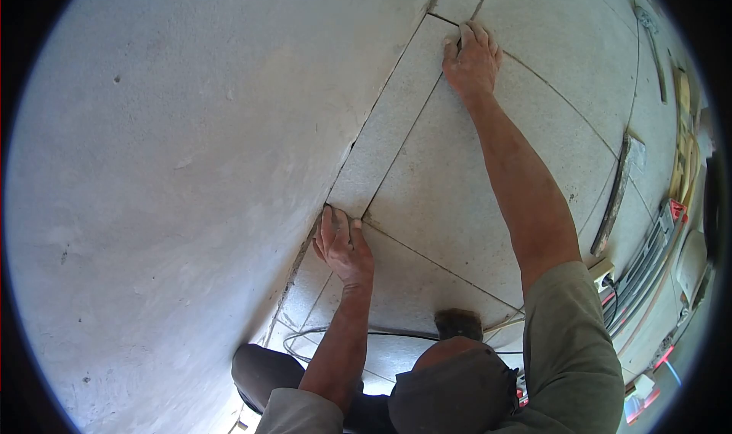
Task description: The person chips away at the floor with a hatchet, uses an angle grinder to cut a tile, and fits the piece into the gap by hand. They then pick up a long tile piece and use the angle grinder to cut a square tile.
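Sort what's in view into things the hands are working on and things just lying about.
In hand:
- narrow tile along the wall
- left hand, pressing its near end
- right hand, on its far end

Lying about:
- long straightedge on the laid tiles
- cable looped on the floor
- red-edged tool at the far right

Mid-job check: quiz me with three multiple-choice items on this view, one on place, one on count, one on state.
1. Where on the narrow tile is the right hand? A. far end B. near end C. middle
2. How many hands touch that tile? A. none B. one C. two
3. How does the tile lie? A. flat beside the wall B. propped upright C. lifted clear
A: fingers rest at its far end. C: the left hand presses the near end too. A: it lies flat along the wall's foot.
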The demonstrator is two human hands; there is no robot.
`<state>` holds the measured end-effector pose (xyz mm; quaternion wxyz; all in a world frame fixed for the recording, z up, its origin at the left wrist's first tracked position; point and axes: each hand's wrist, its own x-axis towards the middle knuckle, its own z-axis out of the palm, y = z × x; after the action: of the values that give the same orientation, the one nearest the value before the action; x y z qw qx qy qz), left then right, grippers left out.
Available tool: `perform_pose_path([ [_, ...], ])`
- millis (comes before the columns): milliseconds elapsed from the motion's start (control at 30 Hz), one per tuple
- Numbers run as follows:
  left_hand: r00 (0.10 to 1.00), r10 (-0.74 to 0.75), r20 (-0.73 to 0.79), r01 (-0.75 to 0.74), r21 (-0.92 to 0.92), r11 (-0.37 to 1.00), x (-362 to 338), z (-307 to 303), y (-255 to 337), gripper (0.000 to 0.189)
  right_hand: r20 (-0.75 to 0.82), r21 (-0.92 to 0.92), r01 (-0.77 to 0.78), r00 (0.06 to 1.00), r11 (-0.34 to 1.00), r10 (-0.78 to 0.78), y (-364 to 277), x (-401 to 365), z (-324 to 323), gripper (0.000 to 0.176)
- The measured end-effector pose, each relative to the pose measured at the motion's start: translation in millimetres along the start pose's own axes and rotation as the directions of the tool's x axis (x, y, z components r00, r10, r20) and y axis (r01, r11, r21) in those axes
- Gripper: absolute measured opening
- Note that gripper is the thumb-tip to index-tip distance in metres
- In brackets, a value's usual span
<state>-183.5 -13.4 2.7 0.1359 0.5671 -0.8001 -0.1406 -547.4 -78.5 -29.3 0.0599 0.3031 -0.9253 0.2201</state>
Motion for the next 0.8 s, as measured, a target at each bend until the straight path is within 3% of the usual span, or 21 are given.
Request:
perform_pose_path([
  [267,1.0,-0.012,-0.011,0.012,0.039,0.999,0,0,6,0.036,-0.064,-0.018,0.004,0.998,1.0,-0.005,-1,0,3,0.046],
  [400,1.0,0.03,-0.005,-0.03,-0.041,0.999,2,3,4,0.037,-0.03,0.083,-0.049,0.998,0.995,0.052,-3,0,1,0.041],
  [467,0.999,-0.011,0.046,0.009,0.04,0.999,4,1,8,0.04,-0.041,0.112,-0.07,0.996,0.991,0.075,-4,2,-3,0.04],
  [633,0.998,0.025,0.059,-0.021,-0.065,0.998,1,-5,8,0.046,0.061,0.171,-0.054,0.997,0.984,0.044,-5,0,-19,0.039],
  [800,0.999,0.006,0.042,0.002,-0.183,0.983,5,-6,2,0.045,0.05,0.208,-0.034,0.998,0.978,0.024,-2,-1,-18,0.04],
])
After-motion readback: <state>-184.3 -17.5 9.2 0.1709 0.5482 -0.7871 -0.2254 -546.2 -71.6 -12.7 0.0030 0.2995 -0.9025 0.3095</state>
